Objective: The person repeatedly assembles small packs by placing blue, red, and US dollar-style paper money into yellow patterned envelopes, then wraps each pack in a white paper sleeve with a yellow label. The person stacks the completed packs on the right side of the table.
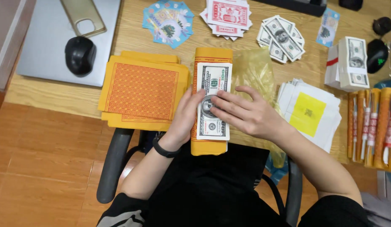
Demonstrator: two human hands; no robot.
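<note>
Topping yellow bundle (210, 56): green-printed banknote stack (213, 90)

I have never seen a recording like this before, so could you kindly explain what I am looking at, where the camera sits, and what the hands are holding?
There is no machine here: a person wears a camera on the head, so the single picture looks down over their own two bare hands at a wooden desk. The left hand and the right hand press on a stack of banknote-style paper, which lies on a folded yellow-orange paper bundle. To the left sits a pile of orange patterned sheets; farther left, a black mouse on a grey laptop. To the right lie white sheets with a yellow square and a row of orange sticks. More note-like papers are spread along the far edge.
</note>
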